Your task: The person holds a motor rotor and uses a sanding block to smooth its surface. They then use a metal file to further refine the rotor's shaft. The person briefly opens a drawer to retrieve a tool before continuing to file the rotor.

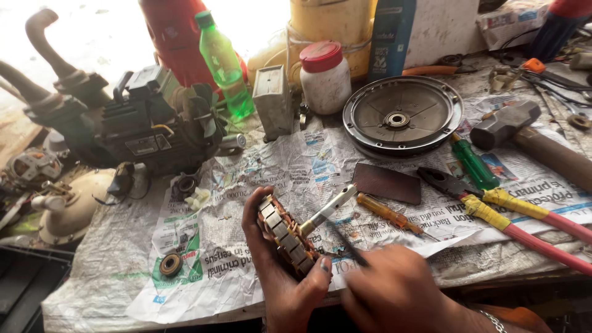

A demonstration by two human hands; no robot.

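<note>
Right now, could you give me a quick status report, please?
Left hand grips motor armature. Right hand works thin tool against it. Orange screwdriver lies close by.

Left hand (pixel 280 271) grips motor armature (pixel 288 237); right hand (pixel 394 290) pokes thin tool (pixel 348 243) at it, over newspaper (pixel 259 179).

Past the hands, a round metal cover (pixel 402 117) lies on the newspaper (pixel 246 185), with a dark flat card (pixel 387 182) and an orange screwdriver (pixel 387 214) nearer them. To the right lie pliers (pixel 493 209), a green screwdriver (pixel 473 163) and a hammer (pixel 524 132). Far behind stand a green bottle (pixel 223 61) and a white jar (pixel 325 77). Up left sits a pump (pixel 135 120); a bearing (pixel 171 265) lies left.
</note>
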